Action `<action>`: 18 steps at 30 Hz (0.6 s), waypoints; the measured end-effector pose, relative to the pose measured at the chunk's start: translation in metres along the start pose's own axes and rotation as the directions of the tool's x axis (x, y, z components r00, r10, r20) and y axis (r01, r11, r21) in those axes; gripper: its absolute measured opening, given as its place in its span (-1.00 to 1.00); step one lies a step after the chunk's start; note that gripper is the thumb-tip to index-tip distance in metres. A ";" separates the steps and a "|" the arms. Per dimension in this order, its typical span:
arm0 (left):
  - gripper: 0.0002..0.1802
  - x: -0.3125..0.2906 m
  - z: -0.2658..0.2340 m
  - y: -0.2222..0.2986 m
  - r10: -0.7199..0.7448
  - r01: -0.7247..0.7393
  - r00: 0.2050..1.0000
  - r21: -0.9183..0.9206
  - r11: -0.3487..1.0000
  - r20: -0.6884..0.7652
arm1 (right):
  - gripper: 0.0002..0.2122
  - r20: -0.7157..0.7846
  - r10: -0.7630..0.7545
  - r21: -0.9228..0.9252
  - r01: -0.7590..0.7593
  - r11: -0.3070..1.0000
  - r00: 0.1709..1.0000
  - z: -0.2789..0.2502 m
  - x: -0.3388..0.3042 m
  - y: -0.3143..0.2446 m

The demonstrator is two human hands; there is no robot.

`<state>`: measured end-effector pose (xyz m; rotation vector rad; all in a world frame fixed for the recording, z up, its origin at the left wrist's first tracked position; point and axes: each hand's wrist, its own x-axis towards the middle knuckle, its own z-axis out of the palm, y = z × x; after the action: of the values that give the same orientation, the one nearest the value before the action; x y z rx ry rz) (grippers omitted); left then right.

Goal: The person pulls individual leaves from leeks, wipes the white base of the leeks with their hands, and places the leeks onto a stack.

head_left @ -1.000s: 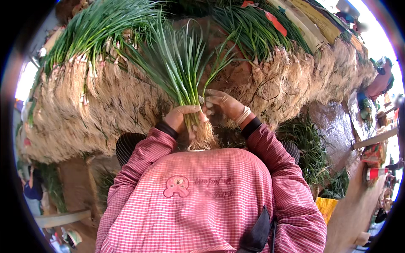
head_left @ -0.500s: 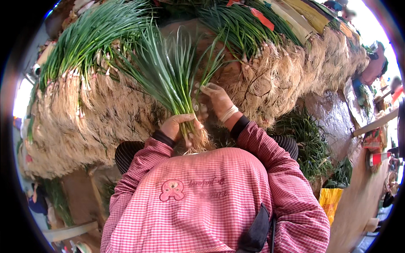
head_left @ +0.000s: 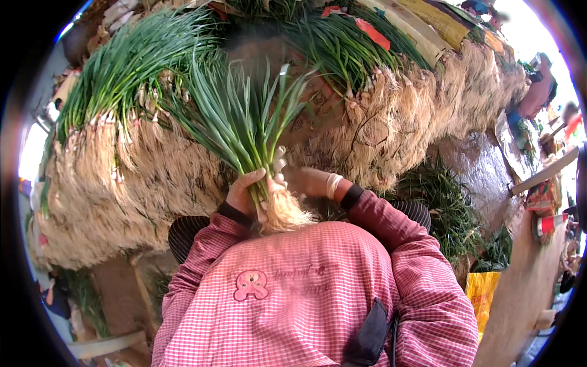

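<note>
From up here I see my left hand [head_left: 246,192] wrapped tight around a bundle of green onions [head_left: 241,119], gripping it just above the pale roots, which hang in a tuft against my chest. The green leaves fan upward and away from me, over the heap behind. My right hand [head_left: 309,180] lies just beside the bundle at the same height, its fingers [head_left: 278,160] touching the white stalks; I cannot tell whether it is closed on them or only resting there. A light band [head_left: 333,185] circles that wrist, and dark cuffs show at the ends of both sleeves of my pink checked smock [head_left: 306,306].

Behind the bundle a large heap of green onions [head_left: 140,159] is stacked in rows, roots facing me in a thick straw-coloured mass, green tops pointing away. More loose greens [head_left: 449,208] lie to my right, near a wet dark surface [head_left: 483,177]. A yellow bag [head_left: 483,290] sits low on the right beside a wooden plank [head_left: 520,293]. Other people show small at the far right edge, well apart from me
</note>
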<state>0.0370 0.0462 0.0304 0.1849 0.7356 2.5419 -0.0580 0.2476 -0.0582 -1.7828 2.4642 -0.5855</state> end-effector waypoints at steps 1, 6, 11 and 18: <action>-0.49 -0.003 -0.004 0.003 -0.014 0.017 0.998 -0.049 0.999 0.056 | -0.90 0.075 0.079 0.156 -0.090 0.984 0.994 -0.006 -0.009 -0.010; -0.41 -0.002 0.017 0.028 0.177 -0.169 0.964 -0.058 0.984 0.200 | -0.79 -0.525 0.539 -0.196 -0.710 0.676 0.658 -0.115 -0.014 0.035; -0.52 0.024 0.017 0.048 0.315 -0.327 0.945 0.215 0.920 0.088 | -0.80 -0.458 0.763 -0.339 -0.883 0.325 0.456 -0.167 -0.020 0.053; -0.72 0.026 -0.007 0.021 0.034 0.021 0.986 0.315 0.949 -0.166 | -0.82 -0.366 0.615 0.312 -0.530 0.788 0.699 -0.098 -0.008 -0.066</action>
<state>0.0037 0.0401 0.0357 0.0759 1.2114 2.4522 -0.0202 0.2640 0.0524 -0.7601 2.9135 -1.2085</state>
